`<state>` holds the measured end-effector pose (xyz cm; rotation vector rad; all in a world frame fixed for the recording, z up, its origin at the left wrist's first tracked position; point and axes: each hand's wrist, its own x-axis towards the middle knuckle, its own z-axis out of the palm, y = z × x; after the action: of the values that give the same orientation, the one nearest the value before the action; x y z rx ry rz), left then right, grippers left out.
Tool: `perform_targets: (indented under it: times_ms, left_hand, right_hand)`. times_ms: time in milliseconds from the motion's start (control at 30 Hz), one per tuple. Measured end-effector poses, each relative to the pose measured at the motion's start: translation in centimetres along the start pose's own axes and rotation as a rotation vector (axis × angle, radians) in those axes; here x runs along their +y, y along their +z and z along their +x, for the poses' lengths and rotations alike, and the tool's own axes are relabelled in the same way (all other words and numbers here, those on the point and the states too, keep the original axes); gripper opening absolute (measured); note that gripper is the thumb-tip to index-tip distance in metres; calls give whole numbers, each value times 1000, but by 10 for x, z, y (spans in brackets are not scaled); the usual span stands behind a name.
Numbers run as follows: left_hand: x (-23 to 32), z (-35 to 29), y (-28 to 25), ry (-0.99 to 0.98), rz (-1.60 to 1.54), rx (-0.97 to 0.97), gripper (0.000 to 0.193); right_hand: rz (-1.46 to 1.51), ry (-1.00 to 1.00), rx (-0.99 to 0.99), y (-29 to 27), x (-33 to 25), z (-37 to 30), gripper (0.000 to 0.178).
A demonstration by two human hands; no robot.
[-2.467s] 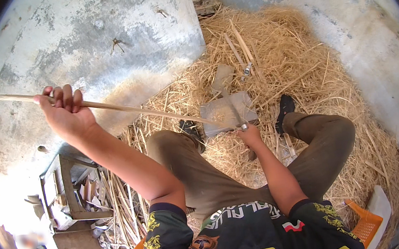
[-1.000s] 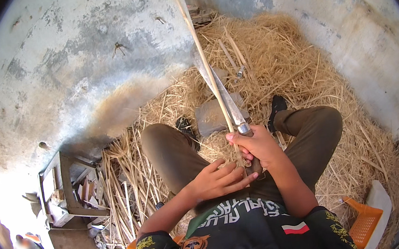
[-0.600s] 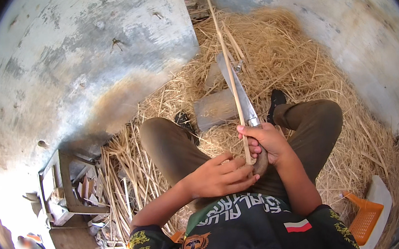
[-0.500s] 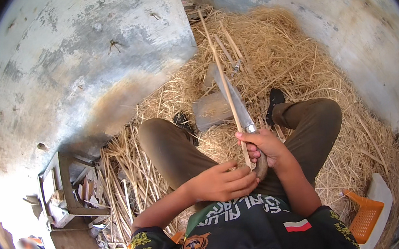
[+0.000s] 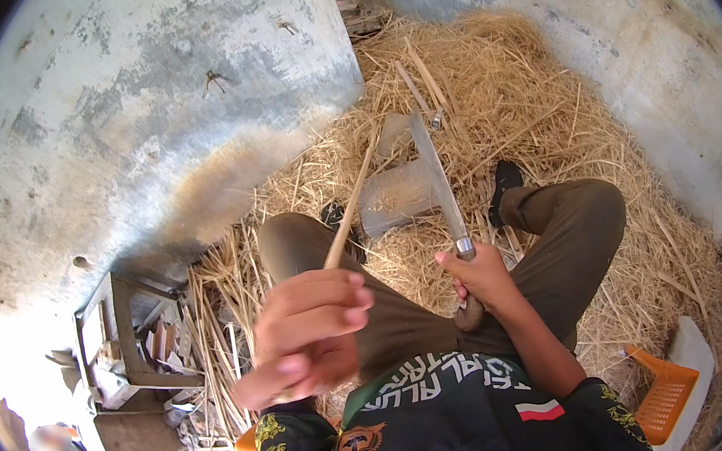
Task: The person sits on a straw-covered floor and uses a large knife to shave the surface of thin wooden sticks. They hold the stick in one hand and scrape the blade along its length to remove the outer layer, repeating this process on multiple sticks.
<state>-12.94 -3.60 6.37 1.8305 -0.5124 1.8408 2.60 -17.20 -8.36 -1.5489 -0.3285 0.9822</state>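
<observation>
My left hand (image 5: 307, 334) is raised at the left, close to the camera, with its fingers curled round one end of a thin bamboo strip (image 5: 351, 204). The strip slants away from it, up and to the right. In my right hand (image 5: 485, 278) is the dark curved wooden handle of a large knife (image 5: 436, 168), with a metal collar where the blade starts. Its blade points away from me, over the right part of a wooden block (image 5: 390, 204) lying between my feet. Strip and blade are apart.
Straw-like shavings (image 5: 524, 91) cover the floor, with loose strips (image 5: 423, 67) at the far side. A wooden frame with scraps (image 5: 138, 340) stands left. An orange perforated plastic piece (image 5: 665, 391) lies right. Worn walls (image 5: 142, 99) enclose the spot. Another person (image 5: 70, 450) is at the lower left.
My left hand has risen and moved left, drawing the strip back toward me and away from the knife. My right hand stays near the same place, the blade now more upright in view.
</observation>
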Motion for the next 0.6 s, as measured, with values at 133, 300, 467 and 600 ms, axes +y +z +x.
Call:
perform_targets:
  times_ms: [133, 300, 467, 600]
  left_hand:
    - [-9, 38, -12, -5, -267, 214, 37]
    - [-20, 69, 12, -133, -286, 393, 38]
    - [-35, 59, 29, -106, -317, 343, 39]
    - [-59, 31, 21, -68, -397, 302, 42]
  right_hand:
    - [-212, -291, 29, 25, -41, -10, 35]
    - [-447, -763, 14, 68, -83, -25, 32]
    - [-316, -723, 70, 75, -51, 41, 23]
    - [-533, -699, 92, 75, -61, 45, 22]
